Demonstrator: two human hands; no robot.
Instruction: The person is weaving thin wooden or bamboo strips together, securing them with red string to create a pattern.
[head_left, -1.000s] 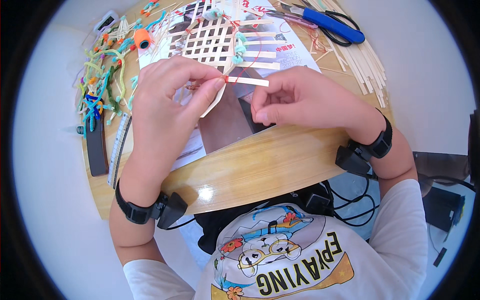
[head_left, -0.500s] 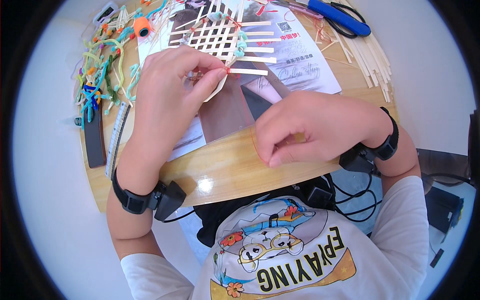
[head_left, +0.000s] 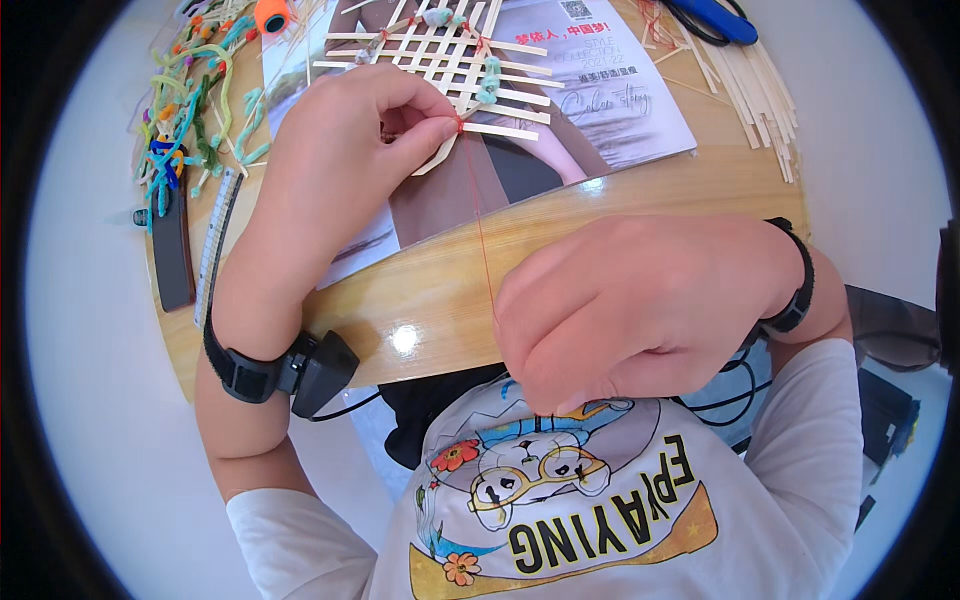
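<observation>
A lattice [head_left: 440, 62] of pale flat wooden strips lies on a printed sheet, its crossings tied with red thread and wound in places with fuzzy pale-green pipe cleaner [head_left: 489, 80]. At its near corner my left hand [head_left: 345, 150] pinches the strips between thumb and forefinger, beside a red knot. From that knot a thin red thread [head_left: 479, 210] runs taut over the table edge side to my right hand [head_left: 640, 300]. Those right fingers are closed around the thread, close to my shirt; its end is hidden.
Tangled coloured pipe cleaners [head_left: 205, 95] and an orange spool [head_left: 271, 15] lie at left, above a ruler [head_left: 217, 235] and a dark oblong case [head_left: 174, 250]. Loose wooden strips [head_left: 755, 100] and a blue-handled tool [head_left: 722, 20] lie at far right. The glossy printed sheet [head_left: 640, 125] covers the middle.
My right hand has drawn back toward my body, and the red thread now stretches straight from the knot. My left hand keeps its pinch on the lattice corner.
</observation>
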